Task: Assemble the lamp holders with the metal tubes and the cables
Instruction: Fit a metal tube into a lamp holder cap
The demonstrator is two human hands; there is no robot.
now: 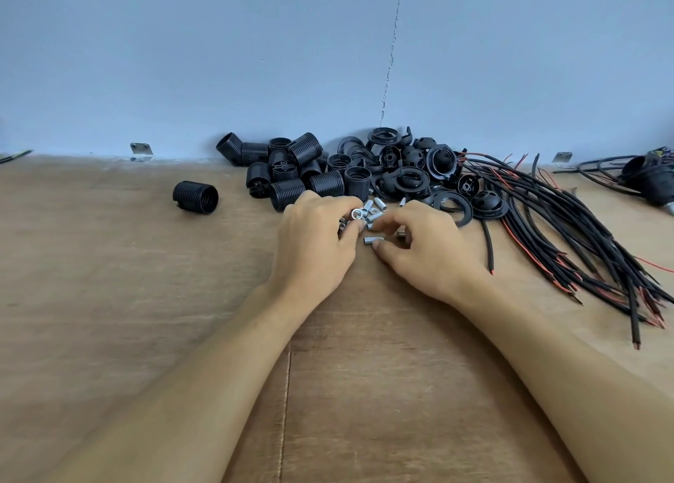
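A wooden table [146, 300] runs to a blue wall, and along its far edge lies the biggest heap: black lamp holder parts [328, 169], threaded bodies to the left and rings and caps to the right, with a lone threaded body [195, 197] well apart on the left. To the right the black cables [565, 227], red cores showing at their ends, fan out toward the near right. Just near of the heap both hands work in a small scatter of metal tubes [377, 205]. The left hand [317, 238] has its fingers curled and seems to pinch a single tube [355, 212] at the fingertips, its open end facing the camera. The right hand [426, 249] arches over the scatter with bent fingers, its thumb tip beside a lying tube [372, 241]; whether it grips anything cannot be told. The step looks like picking out a tube, so the task seems early. Next calls for a holder cap from the heap to screw the tube into, then a cable threaded through.
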